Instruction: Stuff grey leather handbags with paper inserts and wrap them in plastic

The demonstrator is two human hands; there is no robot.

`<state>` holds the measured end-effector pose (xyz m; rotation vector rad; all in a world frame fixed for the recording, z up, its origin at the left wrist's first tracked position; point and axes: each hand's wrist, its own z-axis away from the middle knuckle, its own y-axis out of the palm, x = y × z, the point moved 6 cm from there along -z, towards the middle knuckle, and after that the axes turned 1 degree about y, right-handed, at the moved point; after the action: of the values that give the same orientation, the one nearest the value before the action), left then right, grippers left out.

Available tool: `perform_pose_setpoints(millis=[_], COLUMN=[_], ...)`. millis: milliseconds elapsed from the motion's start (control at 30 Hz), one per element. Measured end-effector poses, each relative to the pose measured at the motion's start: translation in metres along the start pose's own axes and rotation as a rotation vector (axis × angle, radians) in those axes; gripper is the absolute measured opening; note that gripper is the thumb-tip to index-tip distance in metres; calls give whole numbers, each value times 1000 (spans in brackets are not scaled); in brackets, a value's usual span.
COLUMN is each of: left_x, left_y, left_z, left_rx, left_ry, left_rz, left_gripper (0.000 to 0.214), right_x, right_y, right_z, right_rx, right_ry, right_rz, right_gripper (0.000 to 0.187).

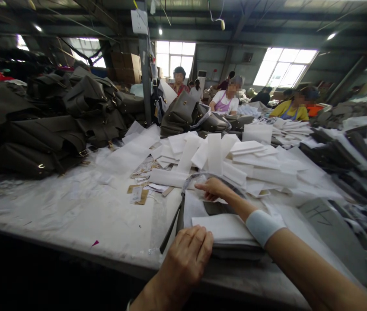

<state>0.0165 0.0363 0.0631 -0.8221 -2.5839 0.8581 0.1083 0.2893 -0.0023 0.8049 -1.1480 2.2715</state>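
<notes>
A dark grey handbag (237,251) lies on the table edge before me, its curved handle (231,186) wrapped in clear film. White foam sheet (227,228) rests over its near side, and more white padding (193,206) lines the left. My left hand (191,255) is closed over the bag's near left edge, fingers curled on the foam and bag. Inside the loop of the handle is my right hand (214,189), index finger stretched leftward and the others bent; nothing shows in it, and its thumb is hidden. A dark strap (171,226) hangs at the bag's left.
White foam pieces (215,155) are heaped beyond the bag. Dark bags (43,138) pile up at left. Tags and brown cards (138,195) lie on the white table (112,229). At right are a grey marked panel (332,222) and stacked dark pieces. Co-workers (225,101) sit across.
</notes>
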Motion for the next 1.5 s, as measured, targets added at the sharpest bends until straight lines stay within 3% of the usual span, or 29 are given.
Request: perform_pose_setpoints(millis=[167, 367, 567, 733, 1000, 1167, 1333, 1500], left_x=[-5, -12, -15, -17, -25, -25, -26, -25], left_y=[1, 0, 3, -1, -5, -3, -5, -3], left_z=[22, 47, 49, 41, 42, 43, 41, 42], left_rx=[11, -20, -41, -46, -50, -14, -38, 0], left_ry=[-30, -28, -46, -35, -46, -71, -10, -67], left_rz=[-12, 26, -2, -28, -52, -39, -43, -25], left_gripper=[36, 39, 38, 40, 35, 36, 36, 35], right_x=[10, 33, 24, 5, 6, 0, -12, -18], right_y=[-7, -14, 14, 33, 16, 7, 10, 6], right_z=[11, 28, 24, 6, 11, 8, 3, 3], right_rx=[-169, -347, -137, -40, 107, 108, 94, -4], right_ry=[-27, -169, -113, -69, -134, -179, -162, -126], right_rz=[157, 273, 296, 37, -416, -546, -520, -459], right_gripper=[36, 34, 45, 30, 20, 23, 20, 22])
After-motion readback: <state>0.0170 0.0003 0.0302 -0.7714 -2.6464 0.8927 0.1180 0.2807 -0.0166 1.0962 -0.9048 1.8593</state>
